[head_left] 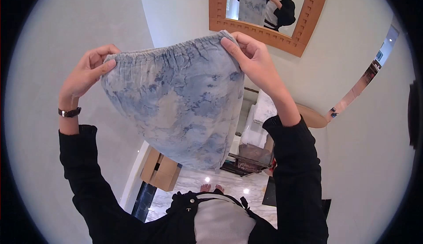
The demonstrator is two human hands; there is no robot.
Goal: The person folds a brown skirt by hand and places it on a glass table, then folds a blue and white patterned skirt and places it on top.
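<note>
Held up in front of me is a blue-and-white patterned garment (176, 103) with a gathered elastic waistband along its top; whether it is a skirt or trousers I cannot tell. My left hand (90, 67) pinches the waistband's left corner, thumb on the front and fingers behind. At the opposite corner, higher up, my right hand (255, 63) grips the band the same way. The band is stretched between both hands and slopes up to the right. Cloth hangs below it, narrowing toward the bottom in this view.
A wood-framed mirror (304, 32) on the wall reflects a person holding the cloth. Behind the garment at right, a rack (246, 164) carries folded white towels (255, 129). Cardboard boxes (165, 173) stand on the marble floor (194, 178) at lower left, near bare feet (211, 187).
</note>
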